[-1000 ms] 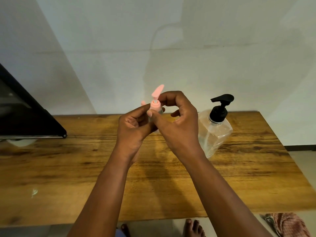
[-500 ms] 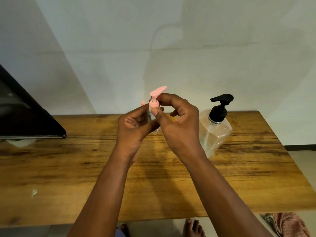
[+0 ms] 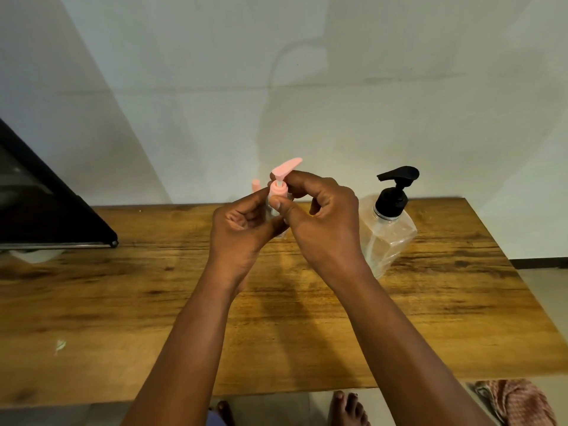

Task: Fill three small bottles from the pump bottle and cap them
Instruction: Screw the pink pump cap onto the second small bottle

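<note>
While we hold one small bottle [image 3: 278,215] up over the middle of the wooden table [image 3: 123,302], our left hand [image 3: 242,229] wraps its clear body and our right hand [image 3: 319,216] pinches the collar of its pink pump cap [image 3: 279,187] between thumb and forefinger, so we judge the step in hand to be screwing that cap on. If so, this bottle is filled and nearly done, though we cannot read its level, since our fingers cover most of it. Just left of the cap and farther off, a second pink top [image 3: 255,185] peeks out by the wall; its bottle is hidden behind our left hand, so whether it is filled we cannot say. A third small bottle we cannot find at all. Standing just right of our right hand, the pump bottle [image 3: 388,232] with the black head looks close to empty, but clear plastic makes that hard to judge.
</note>
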